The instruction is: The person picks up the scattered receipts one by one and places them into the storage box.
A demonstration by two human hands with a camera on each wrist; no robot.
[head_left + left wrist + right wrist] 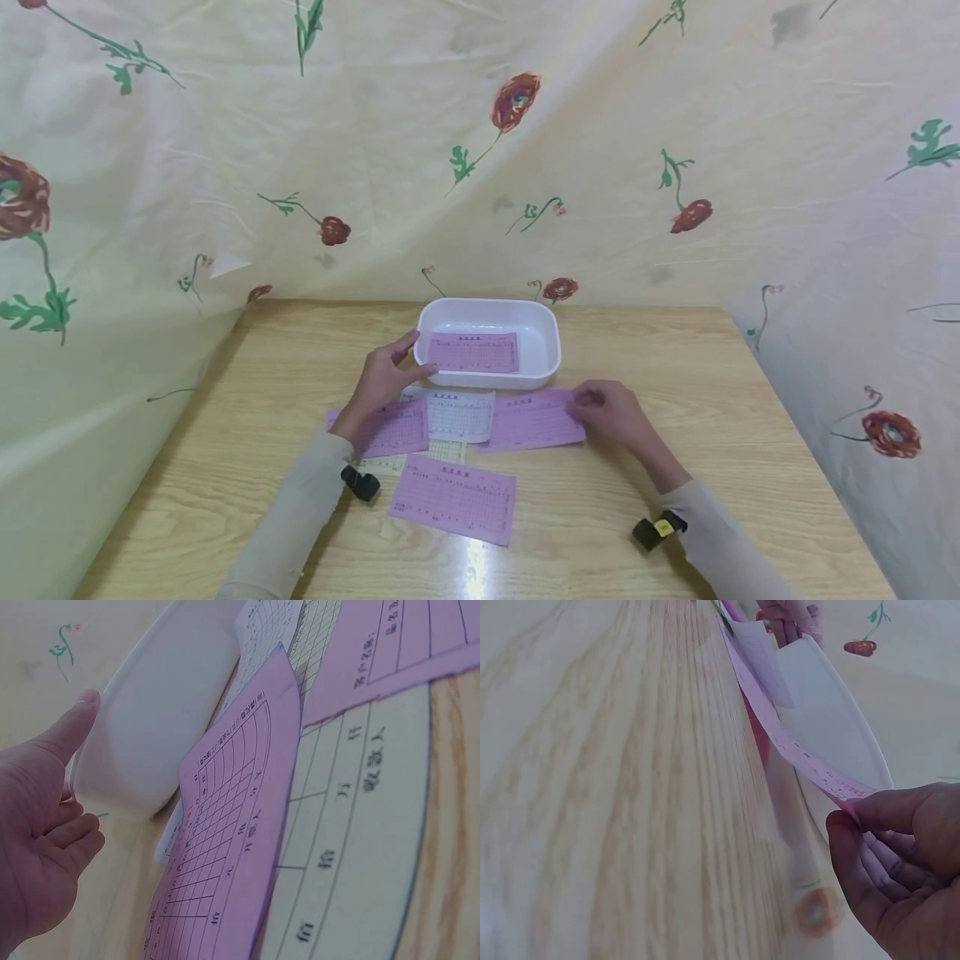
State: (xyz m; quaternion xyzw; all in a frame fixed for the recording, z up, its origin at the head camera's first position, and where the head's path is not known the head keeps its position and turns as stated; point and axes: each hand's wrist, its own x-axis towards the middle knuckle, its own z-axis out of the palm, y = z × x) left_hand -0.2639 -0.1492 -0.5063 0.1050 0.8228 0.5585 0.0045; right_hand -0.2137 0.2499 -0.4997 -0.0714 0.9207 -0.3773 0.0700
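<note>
My left hand [381,379] holds the near left corner of a white plastic tub [546,379], thumb at its near side and fingers by its left wall. One pink receipt slip [472,353] lies inside the tub. Between thumb and index finger, my right hand [904,855] pinches the right end of another pink receipt slip [528,421], which bends up off the table in the right wrist view. Left of that one lies a white slip [459,415]. A pink slip [232,817] beneath my left wrist overlaps a pale yellow slip [352,840].
Another pink slip [453,500] lies nearest the front, partly over the yellow one. All rest on a wood-grain table [630,342]. A flower-printed cloth [420,150] hangs behind and along both sides. Each wrist wears a small black camera.
</note>
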